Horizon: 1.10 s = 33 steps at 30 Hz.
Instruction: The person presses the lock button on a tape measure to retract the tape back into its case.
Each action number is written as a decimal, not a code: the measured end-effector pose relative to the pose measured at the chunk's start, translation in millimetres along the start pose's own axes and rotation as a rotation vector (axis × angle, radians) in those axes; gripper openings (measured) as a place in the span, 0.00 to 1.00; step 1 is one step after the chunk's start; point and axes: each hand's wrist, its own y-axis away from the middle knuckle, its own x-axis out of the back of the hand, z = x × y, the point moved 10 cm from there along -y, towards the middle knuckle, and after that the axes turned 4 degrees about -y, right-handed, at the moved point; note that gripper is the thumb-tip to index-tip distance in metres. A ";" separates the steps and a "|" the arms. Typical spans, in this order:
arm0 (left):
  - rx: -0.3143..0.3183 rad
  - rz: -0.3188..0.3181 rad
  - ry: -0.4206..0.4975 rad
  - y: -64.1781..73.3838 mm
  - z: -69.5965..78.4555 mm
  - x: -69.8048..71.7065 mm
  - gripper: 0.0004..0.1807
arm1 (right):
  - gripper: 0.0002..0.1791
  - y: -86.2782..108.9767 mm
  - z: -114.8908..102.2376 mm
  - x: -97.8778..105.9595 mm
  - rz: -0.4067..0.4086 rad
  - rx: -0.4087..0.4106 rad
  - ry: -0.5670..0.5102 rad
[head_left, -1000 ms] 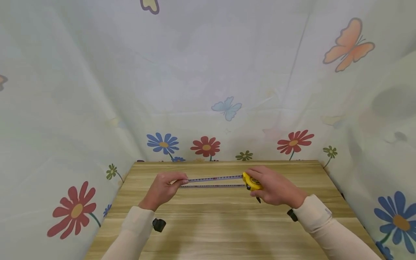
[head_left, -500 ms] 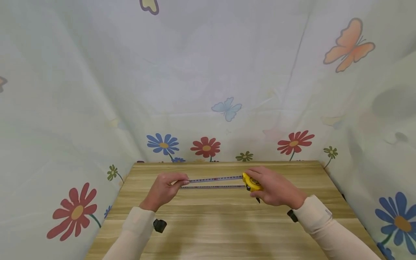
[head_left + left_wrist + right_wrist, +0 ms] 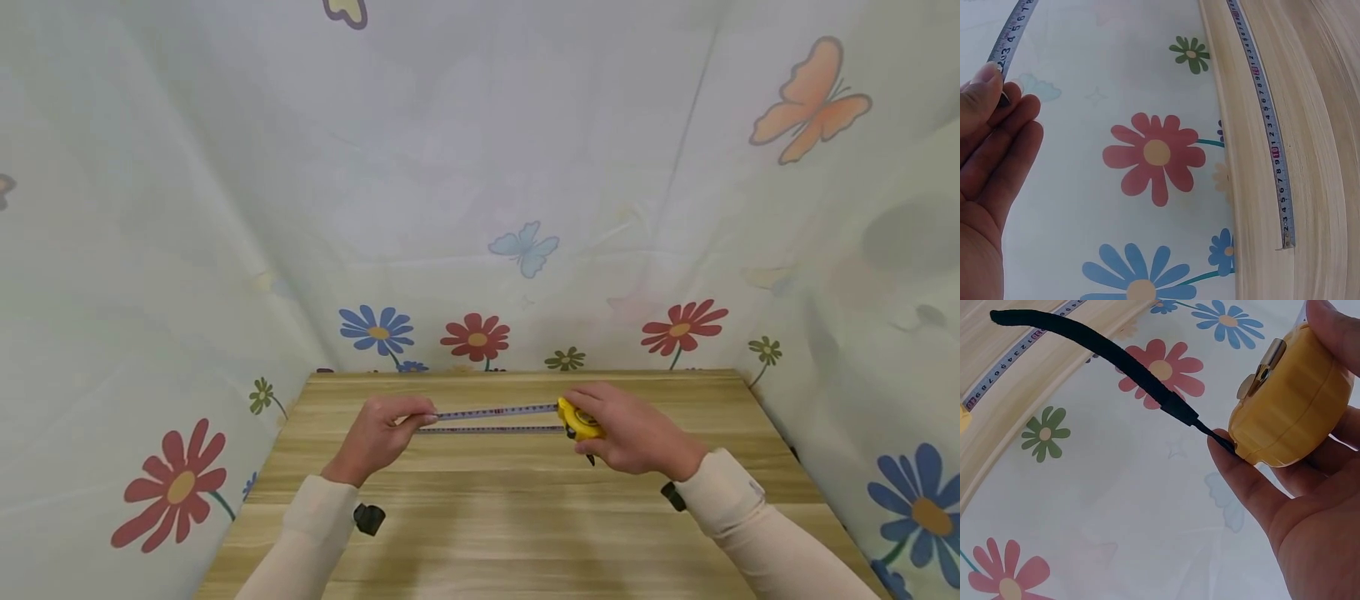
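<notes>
Between my hands a tape measure's blade [image 3: 498,411] is stretched out above the table. My left hand [image 3: 378,437] pinches its free end between thumb and fingers. In my right hand [image 3: 637,429] I grip the yellow case [image 3: 1297,394], which has a metal clip and a black wrist strap [image 3: 1110,353] dangling from it. A second tape blade [image 3: 1269,128] lies extended on the wooden table below, roughly parallel in the head view, its hooked end towards the left. At the left edge of the right wrist view a sliver of yellow [image 3: 964,419] shows at that blade's other end.
The wooden table [image 3: 480,508] has striped grain. White cloth walls [image 3: 450,167] printed with flowers and butterflies enclose it at the back and both sides. Black cameras sit at both wrists.
My right hand and the yellow case have shifted very slightly left, and the strap has swung a little left. The left hand keeps its pinch on the blade end.
</notes>
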 end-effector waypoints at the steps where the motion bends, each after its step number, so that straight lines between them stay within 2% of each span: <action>1: 0.005 -0.003 -0.003 0.0 -0.2 0.0 0.07 | 0.35 -0.5 -0.1 -0.1 -0.001 -0.002 -0.002; 5: 0.026 -0.012 -0.003 -0.3 -0.8 0.0 0.06 | 0.35 -2.3 -1.1 -1.9 -0.008 0.002 -0.012; 12: -0.010 0.002 0.016 -2.0 2.4 -0.8 0.06 | 0.34 -2.6 -2.2 -3.2 -0.008 0.015 -0.004; 18: -0.012 0.007 0.008 -2.4 3.0 -0.8 0.07 | 0.35 -4.0 -4.1 -2.2 -0.009 0.020 -0.007; 33: 0.013 0.001 0.018 -3.3 2.9 0.2 0.05 | 0.34 -6.4 -5.9 -2.7 -0.016 0.017 -0.017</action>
